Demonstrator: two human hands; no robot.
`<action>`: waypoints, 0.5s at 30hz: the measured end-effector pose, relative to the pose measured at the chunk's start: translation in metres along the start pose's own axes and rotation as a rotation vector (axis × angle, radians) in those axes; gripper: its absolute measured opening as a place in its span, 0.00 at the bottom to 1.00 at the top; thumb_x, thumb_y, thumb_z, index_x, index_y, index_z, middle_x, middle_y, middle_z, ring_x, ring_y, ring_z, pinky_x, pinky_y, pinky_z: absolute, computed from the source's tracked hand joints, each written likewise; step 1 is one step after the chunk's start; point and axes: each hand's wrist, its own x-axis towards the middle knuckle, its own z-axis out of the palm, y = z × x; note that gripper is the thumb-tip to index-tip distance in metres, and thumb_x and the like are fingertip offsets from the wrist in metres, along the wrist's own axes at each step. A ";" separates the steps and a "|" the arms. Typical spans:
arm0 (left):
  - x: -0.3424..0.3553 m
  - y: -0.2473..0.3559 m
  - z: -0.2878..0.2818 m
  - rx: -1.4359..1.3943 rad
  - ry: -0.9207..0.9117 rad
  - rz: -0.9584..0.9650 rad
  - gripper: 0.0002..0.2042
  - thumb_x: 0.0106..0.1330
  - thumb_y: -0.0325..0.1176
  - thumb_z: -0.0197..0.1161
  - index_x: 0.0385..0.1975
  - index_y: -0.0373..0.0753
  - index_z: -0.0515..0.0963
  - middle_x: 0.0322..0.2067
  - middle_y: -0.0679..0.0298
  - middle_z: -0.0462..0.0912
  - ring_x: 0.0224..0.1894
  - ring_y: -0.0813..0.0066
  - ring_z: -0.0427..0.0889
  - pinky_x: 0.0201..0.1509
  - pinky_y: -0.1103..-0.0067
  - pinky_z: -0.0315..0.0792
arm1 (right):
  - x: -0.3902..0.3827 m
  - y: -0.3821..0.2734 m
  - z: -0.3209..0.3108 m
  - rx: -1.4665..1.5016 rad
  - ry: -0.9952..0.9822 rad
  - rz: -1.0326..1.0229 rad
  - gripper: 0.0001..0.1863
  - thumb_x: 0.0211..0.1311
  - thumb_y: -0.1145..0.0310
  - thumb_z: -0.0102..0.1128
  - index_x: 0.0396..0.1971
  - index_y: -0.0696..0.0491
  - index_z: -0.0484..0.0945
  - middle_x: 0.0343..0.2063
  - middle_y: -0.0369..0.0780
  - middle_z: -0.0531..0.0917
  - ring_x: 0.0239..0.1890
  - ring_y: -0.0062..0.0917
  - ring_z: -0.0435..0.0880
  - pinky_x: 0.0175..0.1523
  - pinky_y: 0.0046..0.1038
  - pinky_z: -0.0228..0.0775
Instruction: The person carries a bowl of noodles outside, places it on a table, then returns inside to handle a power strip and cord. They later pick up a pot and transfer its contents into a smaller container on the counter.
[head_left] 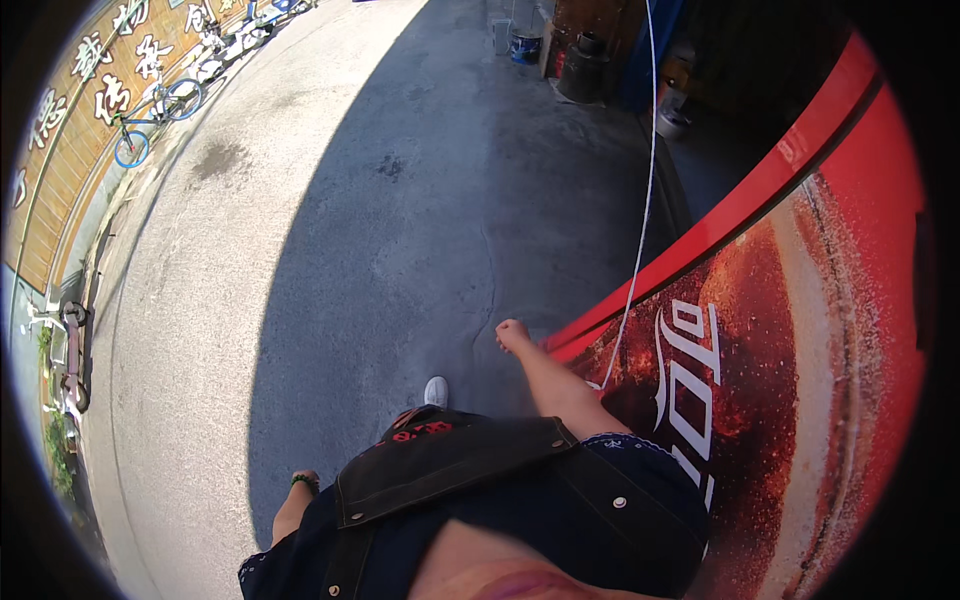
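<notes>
The right hand [513, 335] reaches forward over the shaded pavement [390, 260], its fingers curled in toward the palm. The nearest thing to it is the red printed panel [740, 360] on the person's right, whose lower corner comes just beside the wrist; whether they touch, I can't tell. A white cord [650, 150] drops in front of the dark doorway and down across the panel, its lower end close by the right forearm.

The left hand [308, 475] hangs low by the person's left side, well apart from panel and cord, a green bracelet [301, 482] at its wrist — too foreshortened to tell how its fingers stand.

The panel's slanting red edge bounds the right side. Ahead, shaded ground stretches up to a dark canister [583, 70] and a blue can [525, 47] near the doorway; leftward, past the curved shadow edge, sunlit pavement [200, 280] runs to a yellow-brown wall [60, 170] and a bicycle [160, 112].
</notes>
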 end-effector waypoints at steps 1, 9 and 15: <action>0.019 0.065 0.005 0.017 -0.010 0.048 0.10 0.59 0.31 0.54 0.36 0.34 0.78 0.27 0.57 0.81 0.24 0.69 0.78 0.26 0.74 0.72 | 0.012 0.017 -0.017 -0.030 0.046 0.216 0.07 0.56 0.68 0.52 0.28 0.52 0.78 0.22 0.38 0.81 0.17 0.26 0.79 0.20 0.31 0.70; -0.033 0.624 0.160 -0.095 -0.389 0.788 0.12 0.60 0.29 0.56 0.43 0.37 0.77 0.30 0.60 0.83 0.26 0.74 0.81 0.28 0.78 0.74 | 0.093 0.067 -0.097 0.429 0.233 0.432 0.04 0.57 0.70 0.55 0.26 0.53 0.77 0.18 0.39 0.78 0.13 0.25 0.75 0.16 0.29 0.67; -0.090 0.792 0.307 0.085 -0.659 1.096 0.15 0.60 0.33 0.58 0.47 0.37 0.75 0.31 0.63 0.82 0.33 0.75 0.81 0.39 0.78 0.74 | 0.219 0.036 -0.150 0.607 0.145 0.604 0.04 0.59 0.69 0.56 0.29 0.53 0.76 0.20 0.38 0.79 0.17 0.25 0.77 0.19 0.30 0.70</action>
